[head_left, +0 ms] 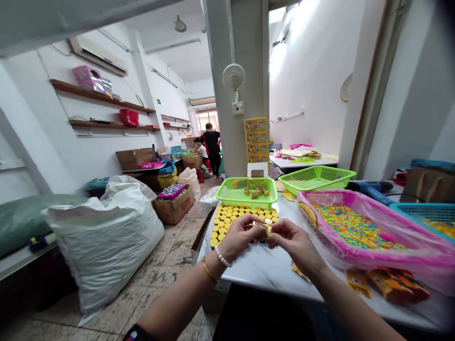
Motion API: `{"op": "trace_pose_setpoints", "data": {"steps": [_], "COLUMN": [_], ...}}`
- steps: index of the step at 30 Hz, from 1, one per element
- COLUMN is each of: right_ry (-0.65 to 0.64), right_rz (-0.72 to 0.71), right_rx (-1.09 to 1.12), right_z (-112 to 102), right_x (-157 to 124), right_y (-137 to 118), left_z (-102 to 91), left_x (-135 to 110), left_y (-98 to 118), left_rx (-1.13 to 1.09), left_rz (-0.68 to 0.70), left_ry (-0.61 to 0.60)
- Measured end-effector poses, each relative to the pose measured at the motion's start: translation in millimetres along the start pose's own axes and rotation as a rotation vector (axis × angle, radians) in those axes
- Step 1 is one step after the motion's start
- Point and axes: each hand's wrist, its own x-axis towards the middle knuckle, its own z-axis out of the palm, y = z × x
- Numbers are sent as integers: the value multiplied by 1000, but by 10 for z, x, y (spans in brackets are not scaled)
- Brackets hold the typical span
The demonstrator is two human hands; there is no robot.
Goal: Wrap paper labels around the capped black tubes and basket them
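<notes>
Floor: a white woven sack (pixel 103 241) slumps on the tiled floor (pixel 167 279), with an open cardboard box (pixel 173 208) just beyond it.

Far back: a co-worker in black (pixel 212 147) stands well apart from the hands.

Coin tray: rows of round gold pieces (pixel 231 222) fill a cardboard tray (pixel 203 230) at the tabletop's (pixel 270 270) near left corner.

Left hand (pixel 236 239): curled in a narrow pinch on the left end of a gold-foil piece; a pearl bracelet (pixel 222 256) and a gold bangle (pixel 209 270) circle the wrist.

Gold-foil piece (pixel 262 229): held up between both hands, above the tabletop and just in front of the tray.

Right hand (pixel 291 241): pinches the piece's right end, also narrowly.

Green baskets: one (pixel 246 192) holds a few gold pieces behind the tray; another (pixel 316 179) sits to its right.

Pink tray (pixel 305 208): heaped with multicoloured candy (pixel 355 227), right of the hands.

Far right: a blue basket (pixel 426 213) holds yellow pieces; orange-yellow packets (pixel 394 284) lie in front of the pink tray.
</notes>
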Motion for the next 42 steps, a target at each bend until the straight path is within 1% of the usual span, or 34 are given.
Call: {"op": "trace_pose_setpoints", "data": {"steps": [2,4,6,9,10,12,14,16,17,20,21,22,24,25,26,27,29,30,31,32,33,34,36,37,38,40,42], "right_ry": [-86,-107,-45,88,112,122,99,58,39,-23,-64,-112,-184,-188,-162,-124,-30,-5,4,-6,-27,-54,-103,-111,-120,-65,33], "right_rz": [75,99,83,52,54,84,119,102,62,-93,-102,-69,85,172,237,247,208,212,215,216,219,220,212,194,138,113,90], "right_rx": [123,184,209,241,243,236,206,82,-37,-493,-605,-677,-736,-737,-764,-786,-789,-801,-820,-845,-873,-903,-978,-1025,-1110,-1201,-1279], "right_z": [5,22,47,75,76,63,43,29,25,5,-12,-35,-95,-129,-165,-205,-302,-356,-410,-459,-501,-539,-614,-657,-702,-777,-782], "right_x": [4,13,33,73,84,94,78,31,0,-57,-34,26,277,466,683,914,1326,1463,1528,1514,1423,1267,848,636,455,238,222], "right_y": [-69,-108,-96,-4,29,71,64,19,-9,-58,-59,-55,-55,-67,-86,-109,-146,-154,-154,-149,-141,-133,-115,-101,-82,-16,93], "left_z": [17,40,65,84,83,70,49,30,23,21,28,39,73,94,115,133,149,143,125,99,65,28,-38,-60,-72,-58,7], "left_x": [-37,-59,-64,-45,-35,-14,3,8,2,-66,-104,-150,-252,-305,-357,-406,-490,-526,-559,-589,-617,-641,-665,-658,-636,-546,-424], "left_y": [-31,-59,-89,-147,-169,-216,-264,-311,-338,-453,-509,-573,-716,-785,-845,-894,-952,-965,-970,-970,-966,-961,-942,-928,-910,-866,-827], "left_rx": [-81,-187,-269,-338,-360,-397,-428,-457,-471,-506,-515,-524,-543,-548,-544,-535,-500,-478,-452,-420,-380,-330,-201,-121,-34,120,178], "left_rz": [7,-13,-49,-91,-105,-130,-149,-157,-157,-152,-159,-178,-263,-315,-362,-397,-425,-420,-407,-390,-371,-352,-328,-316,-300,-243,-193], "left_ry": [-23,-27,-30,-39,-36,-22,-3,14,20,30,39,55,117,133,136,133,118,118,122,131,139,146,136,125,115,97,65]}}
